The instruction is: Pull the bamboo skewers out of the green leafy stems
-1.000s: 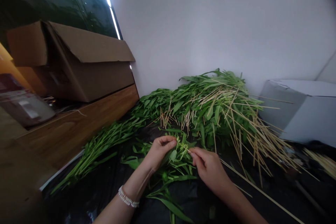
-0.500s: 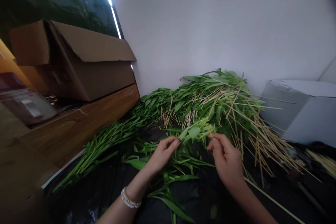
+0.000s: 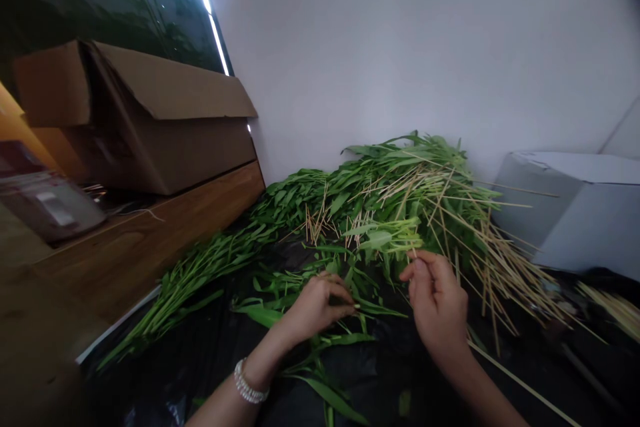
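My right hand (image 3: 437,293) pinches the lower end of a thin bamboo skewer, mostly hidden by my fingers. On it sits a small bunch of leafy green stalks (image 3: 393,237), which look like water spinach, leaves pointing left. Lower and to the left, my left hand (image 3: 320,303) is closed, thumb against fingers, on a green stalk whose pale cut end shows at the fingertips. Loose stalks and leaves (image 3: 345,340) lie around and under this hand, on black plastic sheeting (image 3: 380,380). A beaded bracelet (image 3: 247,383) circles my left wrist.
Behind my hands, a heap of skewered greens (image 3: 400,173) leans against the white wall (image 3: 400,47), bare skewers (image 3: 505,273) pointing right. More greens (image 3: 175,300) lie left. An open cardboard box (image 3: 190,147) stands on a wooden ledge (image 3: 200,207); a white box (image 3: 575,213) stands right.
My left hand has left the skewered bunch, moved down to the loose greens and closed on a stalk. My right hand, holding the skewer, has shifted slightly right.
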Available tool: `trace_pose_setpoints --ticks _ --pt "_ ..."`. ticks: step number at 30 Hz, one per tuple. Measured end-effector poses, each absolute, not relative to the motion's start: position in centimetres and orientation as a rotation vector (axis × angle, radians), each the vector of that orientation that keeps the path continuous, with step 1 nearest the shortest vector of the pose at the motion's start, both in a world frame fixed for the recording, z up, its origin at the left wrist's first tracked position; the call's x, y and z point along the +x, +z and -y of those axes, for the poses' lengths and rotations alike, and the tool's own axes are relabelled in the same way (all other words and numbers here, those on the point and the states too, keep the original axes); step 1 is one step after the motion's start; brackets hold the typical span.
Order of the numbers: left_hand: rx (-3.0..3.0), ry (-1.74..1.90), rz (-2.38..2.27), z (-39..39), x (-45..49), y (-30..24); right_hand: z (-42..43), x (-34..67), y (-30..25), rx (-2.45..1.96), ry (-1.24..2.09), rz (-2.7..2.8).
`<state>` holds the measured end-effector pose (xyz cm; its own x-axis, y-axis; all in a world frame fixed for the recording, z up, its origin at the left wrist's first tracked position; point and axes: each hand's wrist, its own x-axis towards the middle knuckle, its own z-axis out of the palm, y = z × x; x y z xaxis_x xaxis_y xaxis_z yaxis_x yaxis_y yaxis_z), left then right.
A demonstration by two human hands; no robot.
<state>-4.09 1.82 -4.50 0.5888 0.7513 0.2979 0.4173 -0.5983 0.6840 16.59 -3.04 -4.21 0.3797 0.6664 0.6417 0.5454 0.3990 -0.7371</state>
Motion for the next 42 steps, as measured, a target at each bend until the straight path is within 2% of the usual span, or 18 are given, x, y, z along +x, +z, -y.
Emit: trace_pose_setpoints --ticks 6,8,13,21,42 --pt "1.543 1.473 -1.105 -3.4 -5.0 -4.0 3.1 16.5 -4.0 -1.288 0.232 1.236" --pt "1.286 1.592 -1.122 -3.9 -5.5 -3.9 3.3 16.5 -4.0 -1.286 0.233 1.269" --pt "1.001 1.523 -0.991 -4.2 -5.7 -4.1 3.7 16.0 -3.9 -1.236 0.288 1.457" --pt "1.152 1.427 -0.981 -3.2 -4.6 -4.0 3.4 14.4 -5.2 -1.193 0.325 1.871" --pt "1.314 1.356 -1.081 -2.4 -4.3 -3.3 3.2 14.2 -5.6 -1.304 0.327 1.9"
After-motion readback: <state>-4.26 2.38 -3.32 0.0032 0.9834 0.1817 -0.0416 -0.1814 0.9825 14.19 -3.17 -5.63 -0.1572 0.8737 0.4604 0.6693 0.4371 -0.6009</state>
